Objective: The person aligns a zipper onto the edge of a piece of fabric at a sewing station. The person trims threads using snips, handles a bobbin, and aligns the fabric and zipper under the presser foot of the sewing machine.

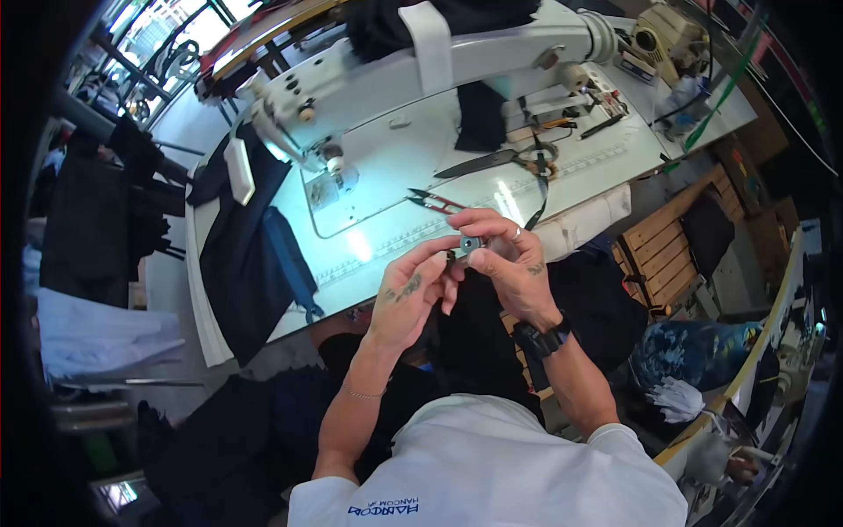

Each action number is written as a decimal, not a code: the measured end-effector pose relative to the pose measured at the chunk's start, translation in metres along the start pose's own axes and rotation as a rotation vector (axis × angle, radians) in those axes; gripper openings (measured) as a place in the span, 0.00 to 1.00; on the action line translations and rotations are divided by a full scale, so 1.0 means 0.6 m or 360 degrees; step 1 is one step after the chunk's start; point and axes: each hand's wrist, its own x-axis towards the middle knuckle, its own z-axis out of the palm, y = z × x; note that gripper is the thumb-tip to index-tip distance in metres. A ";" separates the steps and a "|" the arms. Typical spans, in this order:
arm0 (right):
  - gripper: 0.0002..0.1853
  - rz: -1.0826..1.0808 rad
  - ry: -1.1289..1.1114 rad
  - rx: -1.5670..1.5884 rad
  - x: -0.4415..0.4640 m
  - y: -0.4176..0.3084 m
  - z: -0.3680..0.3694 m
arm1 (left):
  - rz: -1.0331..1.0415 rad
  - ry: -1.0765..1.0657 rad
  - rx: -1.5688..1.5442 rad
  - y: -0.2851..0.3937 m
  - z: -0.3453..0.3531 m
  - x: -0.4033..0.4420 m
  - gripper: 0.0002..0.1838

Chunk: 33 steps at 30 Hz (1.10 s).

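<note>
Both hands are raised close together over the front edge of the sewing table (373, 263). My right hand (514, 268) pinches a small round metal bobbin case (471, 243) between thumb and fingers. Beside it, my left hand (413, 290) is closed, its fingertips meeting around a small dark piece too small to name. Just beyond the fingers lie red-handled thread snips (433, 200). Farther back on the table are large scissors (479, 164) with dark blades. The sewing machine (351, 83) stands behind, its needle area to the left.
Dark cloth (241, 255) hangs over the table's left end, with a blue strip (288, 259) on it. A black cloth piece (480, 117) lies under the machine arm. To the right are a wooden slatted seat (676, 237) and a white glove (676, 400).
</note>
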 end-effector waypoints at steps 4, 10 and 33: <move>0.14 0.0127 -0.0052 0.0030 -0.009 0.032 0.040 | -0.0003 -0.0015 -0.0105 0.005 -0.015 -0.022 0.16; 0.07 0.0301 0.0134 0.0039 -0.009 0.057 0.089 | 0.0201 0.0203 0.0335 -0.016 -0.053 -0.040 0.12; 0.25 -0.0015 0.0109 -0.0615 -0.006 0.095 0.152 | 0.0812 0.0423 0.0861 0.009 -0.097 -0.056 0.12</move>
